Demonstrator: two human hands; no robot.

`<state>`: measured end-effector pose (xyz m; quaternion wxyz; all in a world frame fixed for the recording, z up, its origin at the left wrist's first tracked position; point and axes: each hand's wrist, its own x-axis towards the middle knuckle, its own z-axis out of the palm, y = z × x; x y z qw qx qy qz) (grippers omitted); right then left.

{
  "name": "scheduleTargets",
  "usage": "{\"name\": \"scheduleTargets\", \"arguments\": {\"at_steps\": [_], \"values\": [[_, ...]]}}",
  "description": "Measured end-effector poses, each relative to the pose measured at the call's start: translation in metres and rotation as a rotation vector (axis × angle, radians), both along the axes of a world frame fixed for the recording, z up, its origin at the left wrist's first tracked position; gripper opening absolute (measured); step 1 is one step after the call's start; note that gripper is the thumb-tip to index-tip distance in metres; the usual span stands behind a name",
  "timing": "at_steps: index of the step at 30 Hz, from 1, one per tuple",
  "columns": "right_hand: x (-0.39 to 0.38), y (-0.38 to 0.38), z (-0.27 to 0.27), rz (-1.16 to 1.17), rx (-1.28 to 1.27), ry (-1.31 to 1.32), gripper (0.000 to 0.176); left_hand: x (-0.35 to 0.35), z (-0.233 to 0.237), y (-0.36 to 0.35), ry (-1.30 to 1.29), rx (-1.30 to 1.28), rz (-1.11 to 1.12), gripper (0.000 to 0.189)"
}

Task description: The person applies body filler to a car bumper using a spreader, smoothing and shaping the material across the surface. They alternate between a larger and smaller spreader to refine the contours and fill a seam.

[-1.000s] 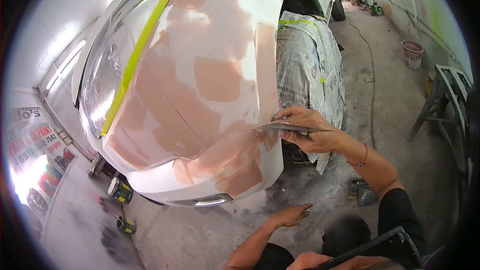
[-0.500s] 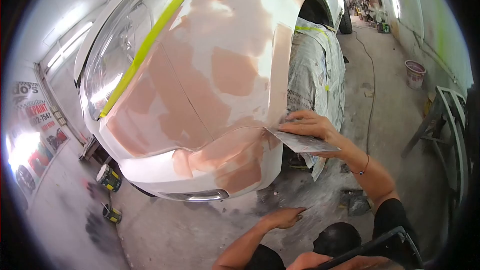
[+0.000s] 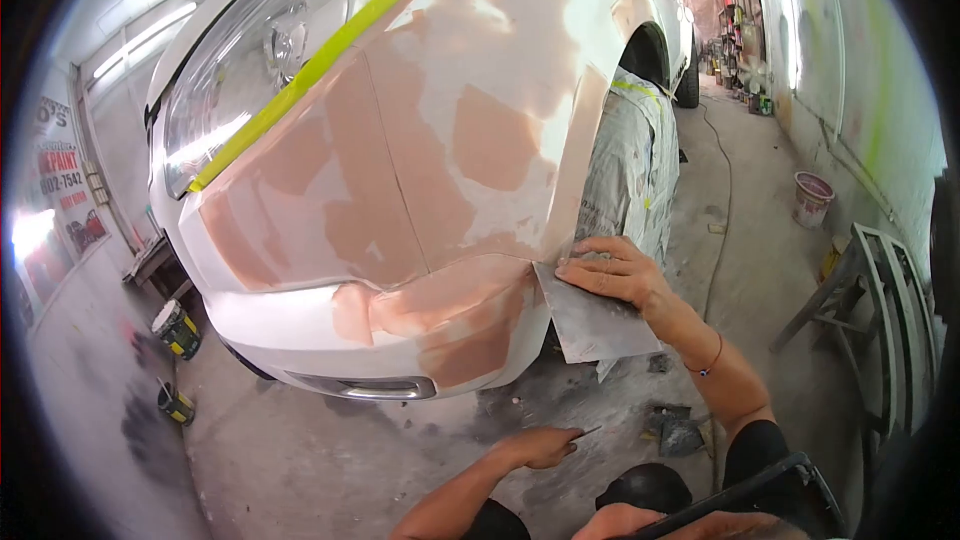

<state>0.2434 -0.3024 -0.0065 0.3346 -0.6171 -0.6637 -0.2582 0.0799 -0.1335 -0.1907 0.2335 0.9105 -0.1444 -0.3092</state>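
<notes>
My right hand [image 3: 618, 275] grips the upper edge of a thin, flat grey sheet [image 3: 600, 325] beside the front wheel arch. The sheet's left corner meets the edge of the bumper [image 3: 480, 305], which carries pinkish-brown patches. My left hand [image 3: 545, 447] is low over the floor, closed around a thin, dark, pointed tool [image 3: 590, 430] whose kind I cannot make out. Above the bumper, the white car's panel [image 3: 400, 140] has more pinkish-brown patches. Yellow-green tape [image 3: 320, 65] runs along the headlight [image 3: 270, 50].
Crumpled covering [image 3: 630, 170] wraps the front wheel. A metal stand [image 3: 880, 310] and a bucket [image 3: 813, 200] are at right, with a cord [image 3: 722, 160] on the floor. Two dark tins [image 3: 176, 330] stand by the left wall. My knee [image 3: 645, 488] is below.
The grey sheet has tilted so more of its face shows, with my right hand still on it. The left hand has turned, and its thin tool shows more clearly. The view has shifted.
</notes>
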Motion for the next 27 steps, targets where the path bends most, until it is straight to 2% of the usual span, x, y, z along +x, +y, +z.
{"name": "scheduleTargets", "arguments": {"at_steps": [9, 11, 12, 14, 15, 19, 22, 26, 27], "values": [[-0.021, 0.003, 0.016, -0.002, 0.029, 0.002, 0.055, 0.000, -0.021, 0.003, -0.124, -0.094, 0.002, 0.046], [-0.026, 0.004, 0.018, -0.038, 0.195, -0.056, 0.042, 0.001, -0.010, 0.005, -0.141, -0.085, 0.004, 0.046], [-0.026, 0.006, 0.016, -0.036, 0.177, -0.062, 0.042, 0.000, -0.003, 0.004, -0.058, -0.078, 0.015, 0.048], [-0.024, 0.011, 0.009, -0.062, 0.311, 0.108, 0.025, -0.002, -0.002, 0.004, 0.028, -0.084, 0.018, 0.050], [-0.031, 0.013, 0.012, -0.056, 0.281, 0.227, 0.017, -0.002, -0.003, 0.004, 0.021, -0.059, 0.009, 0.050], [-0.037, 0.021, 0.018, -0.061, 0.224, 0.014, 0.021, -0.002, -0.002, 0.003, 0.000, -0.036, -0.001, 0.050], [-0.040, 0.024, 0.017, -0.083, 0.220, 0.131, 0.018, -0.006, 0.011, 0.002, -0.003, -0.035, 0.018, 0.051], [-0.037, 0.026, 0.017, -0.054, 0.175, 0.053, 0.016, -0.006, 0.010, 0.003, -0.023, -0.029, 0.014, 0.050], [-0.035, 0.028, 0.015, -0.047, 0.228, 0.023, 0.014, -0.006, 0.011, 0.003, -0.025, -0.026, 0.014, 0.050]]}}
